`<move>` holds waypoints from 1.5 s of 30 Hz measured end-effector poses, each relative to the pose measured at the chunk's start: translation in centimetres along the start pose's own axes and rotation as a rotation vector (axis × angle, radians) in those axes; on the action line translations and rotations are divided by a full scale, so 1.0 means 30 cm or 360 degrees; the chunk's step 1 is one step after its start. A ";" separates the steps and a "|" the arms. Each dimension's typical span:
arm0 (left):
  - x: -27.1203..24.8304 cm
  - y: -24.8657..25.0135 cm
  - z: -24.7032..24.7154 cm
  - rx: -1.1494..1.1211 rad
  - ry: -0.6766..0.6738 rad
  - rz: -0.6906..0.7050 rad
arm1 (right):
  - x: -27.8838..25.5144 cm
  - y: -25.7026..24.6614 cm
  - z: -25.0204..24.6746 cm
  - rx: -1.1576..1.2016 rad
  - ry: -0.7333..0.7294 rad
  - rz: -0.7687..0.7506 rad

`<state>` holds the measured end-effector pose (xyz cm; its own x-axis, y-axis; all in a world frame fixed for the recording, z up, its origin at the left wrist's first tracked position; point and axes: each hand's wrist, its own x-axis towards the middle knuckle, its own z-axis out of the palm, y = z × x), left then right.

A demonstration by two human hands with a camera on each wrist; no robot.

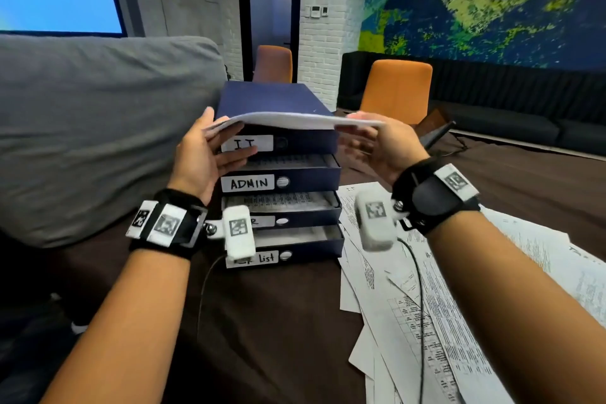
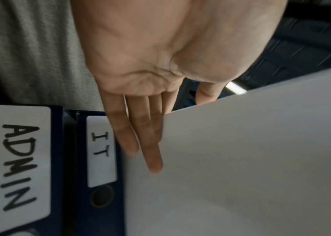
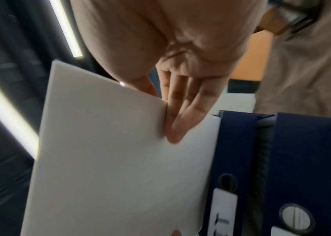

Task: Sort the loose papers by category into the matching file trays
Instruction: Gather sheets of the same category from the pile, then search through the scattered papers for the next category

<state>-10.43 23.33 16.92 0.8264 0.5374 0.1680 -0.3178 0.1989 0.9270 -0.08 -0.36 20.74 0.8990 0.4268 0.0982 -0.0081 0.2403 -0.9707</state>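
Paper sheet (image 1: 292,120) pinched at both edges by left hand (image 1: 205,154) and right hand (image 1: 377,144), kept level for insertion above IT tray (image 1: 278,98).

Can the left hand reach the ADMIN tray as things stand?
Probably not right away: the left hand holds one end of the paper, the right hand the other. The ADMIN tray sits just below with nothing blocking it, so once freed, likely yes.
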 end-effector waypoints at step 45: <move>0.194 -0.241 0.439 0.2231 -0.0053 0.0704 | -0.070 0.150 -0.302 -0.0777 0.0366 0.0079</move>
<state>2.79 14.22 15.60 0.8001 0.3190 0.5080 0.1425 -0.9237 0.3556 1.96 -8.07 14.18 0.9758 0.2124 0.0523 0.1023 -0.2315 -0.9674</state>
